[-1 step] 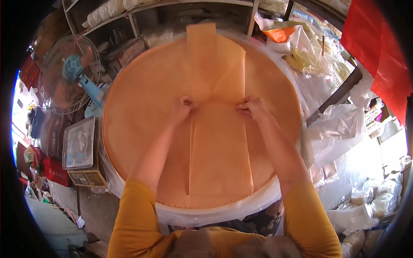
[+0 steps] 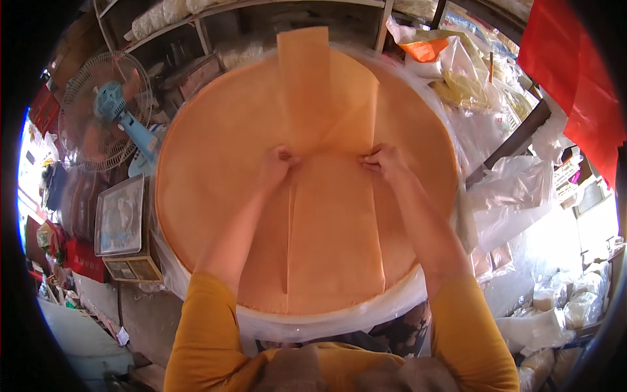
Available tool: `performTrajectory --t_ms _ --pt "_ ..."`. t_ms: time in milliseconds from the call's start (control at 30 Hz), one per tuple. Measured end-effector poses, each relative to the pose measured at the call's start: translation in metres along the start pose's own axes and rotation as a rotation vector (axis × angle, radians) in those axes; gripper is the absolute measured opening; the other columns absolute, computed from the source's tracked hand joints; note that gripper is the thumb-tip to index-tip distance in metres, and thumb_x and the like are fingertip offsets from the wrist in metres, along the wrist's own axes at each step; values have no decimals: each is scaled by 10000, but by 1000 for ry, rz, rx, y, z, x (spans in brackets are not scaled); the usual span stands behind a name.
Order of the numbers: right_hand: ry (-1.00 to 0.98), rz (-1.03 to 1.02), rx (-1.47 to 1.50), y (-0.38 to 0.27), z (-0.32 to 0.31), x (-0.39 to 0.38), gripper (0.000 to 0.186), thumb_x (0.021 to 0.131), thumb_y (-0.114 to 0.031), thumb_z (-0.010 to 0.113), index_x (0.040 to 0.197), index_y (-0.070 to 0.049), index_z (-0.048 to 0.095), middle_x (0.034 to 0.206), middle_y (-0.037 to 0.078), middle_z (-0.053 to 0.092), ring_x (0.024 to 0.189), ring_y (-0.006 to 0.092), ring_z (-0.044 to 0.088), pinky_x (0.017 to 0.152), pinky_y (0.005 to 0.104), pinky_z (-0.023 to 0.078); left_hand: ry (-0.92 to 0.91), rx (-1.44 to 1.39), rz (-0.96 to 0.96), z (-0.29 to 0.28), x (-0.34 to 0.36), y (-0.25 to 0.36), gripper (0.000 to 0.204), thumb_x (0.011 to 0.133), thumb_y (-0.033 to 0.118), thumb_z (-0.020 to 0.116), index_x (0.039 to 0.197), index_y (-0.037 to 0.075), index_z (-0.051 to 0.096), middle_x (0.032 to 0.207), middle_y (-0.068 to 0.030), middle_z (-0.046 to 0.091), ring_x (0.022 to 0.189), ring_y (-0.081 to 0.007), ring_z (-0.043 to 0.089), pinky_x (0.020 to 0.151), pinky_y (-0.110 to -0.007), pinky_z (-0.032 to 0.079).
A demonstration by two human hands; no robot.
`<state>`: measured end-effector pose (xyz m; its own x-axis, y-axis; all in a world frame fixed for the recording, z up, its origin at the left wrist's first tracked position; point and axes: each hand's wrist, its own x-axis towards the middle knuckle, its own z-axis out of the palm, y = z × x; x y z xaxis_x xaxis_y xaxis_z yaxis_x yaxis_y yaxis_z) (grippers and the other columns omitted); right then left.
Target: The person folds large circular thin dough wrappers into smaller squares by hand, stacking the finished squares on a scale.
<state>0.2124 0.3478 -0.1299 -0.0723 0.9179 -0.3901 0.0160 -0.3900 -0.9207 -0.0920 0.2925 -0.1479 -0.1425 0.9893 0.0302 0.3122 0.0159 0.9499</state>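
A large round stack of thin orange-tan sheets (image 2: pixel 209 130) lies on plastic film. Down its middle runs a long folded band (image 2: pixel 333 242), whose far part (image 2: pixel 304 72) stands up in a flap beyond the stack's far edge. My left hand (image 2: pixel 281 161) pinches the band's left edge at the fold, near the middle. Opposite it, my right hand (image 2: pixel 380 161) pinches the right edge at the same height, thumb and fingers together.
A blue fan (image 2: pixel 111 104) stands at the left, above a metal tray (image 2: pixel 119 212) on a cardboard box (image 2: pixel 130 268). Shelves (image 2: pixel 215 10) line the back. Plastic bags (image 2: pixel 509 202) crowd the right side, under a hanging red sheet (image 2: pixel 568 78).
The raised flap has lifted a little higher and spread slightly wider at the far end. Both my hands hold almost the same spots.
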Motion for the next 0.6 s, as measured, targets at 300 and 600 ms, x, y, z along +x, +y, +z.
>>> performTrajectory --t_ms 300,600 --pt "9 -283 -6 15 -6 -46 227 837 -172 601 967 5 659 926 116 671 736 178 619 630 297 487 86 714 804 -15 -44 -7 269 836 90 600 1103 66 616 1034 -145 642 1033 -345 567 870 -415 472" --pt "172 -224 -828 6 -12 -176 409 799 -418 676 719 -19 631 698 98 640 633 180 605 590 322 473 -202 618 -115 -28 -236 76 319 838 367 640 886 52 635 799 -122 672 747 -298 645 677 -396 510"
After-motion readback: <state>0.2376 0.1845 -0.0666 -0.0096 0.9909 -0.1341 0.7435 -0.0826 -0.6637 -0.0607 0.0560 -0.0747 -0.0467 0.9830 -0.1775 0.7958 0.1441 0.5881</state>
